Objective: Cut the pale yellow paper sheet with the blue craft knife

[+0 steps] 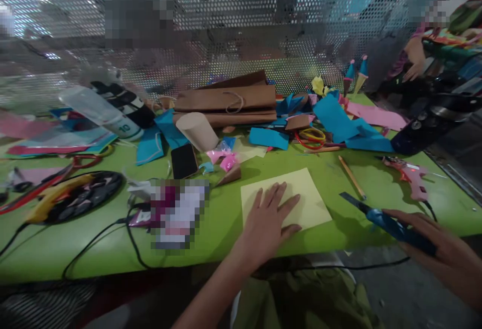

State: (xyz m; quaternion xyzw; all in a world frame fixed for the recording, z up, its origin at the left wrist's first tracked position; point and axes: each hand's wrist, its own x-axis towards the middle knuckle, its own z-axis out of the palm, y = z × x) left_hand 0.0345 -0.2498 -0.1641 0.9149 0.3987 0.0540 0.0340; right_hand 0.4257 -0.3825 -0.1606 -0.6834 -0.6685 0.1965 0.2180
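My left hand (265,221) lies flat with its fingers spread on a sheet of pale yellow paper (309,198) near the front of the green table. Over the table's front edge, to the right of the paper, my right hand (433,241) is wrapped round a blue utility knife (389,223). The knife's dark blade points left towards the paper and is apart from it. A yellow pencil (352,178) lies just beyond the blade. Further right rests a pink glue gun (412,178) with a small red light showing.
Brown paper rolls (226,103), blue paper pieces (335,118) and a cardboard tube (198,130) crowd the back, before a perforated metal screen (226,17). A phone (184,161) and a yellow-handled glue gun (56,198) lie left. A dark bottle (425,123) stands right; another person's hand (414,58) shows behind.
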